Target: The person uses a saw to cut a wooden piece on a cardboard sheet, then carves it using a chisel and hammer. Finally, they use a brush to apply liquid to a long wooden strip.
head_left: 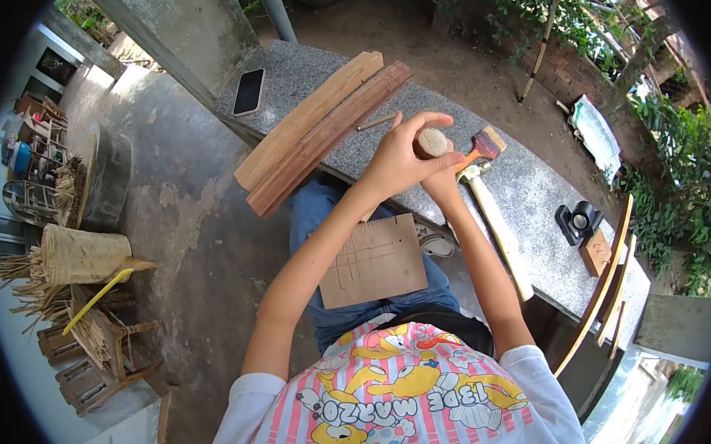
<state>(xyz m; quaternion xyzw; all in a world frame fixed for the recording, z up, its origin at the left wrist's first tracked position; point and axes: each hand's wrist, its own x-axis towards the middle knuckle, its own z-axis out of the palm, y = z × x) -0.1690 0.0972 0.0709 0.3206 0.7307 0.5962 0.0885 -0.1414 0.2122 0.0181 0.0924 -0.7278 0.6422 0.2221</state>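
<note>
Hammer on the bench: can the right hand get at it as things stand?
Likely yes: the hammer lies close by the right hand, its pale handle uncovered. Whether that hand is free can't be told; the left hand partly hides it.

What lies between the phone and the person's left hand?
In the head view, from the phone toward the left hand: the paler curved wooden strip, then the darker strip, then a thin rod close to the hand.
</note>
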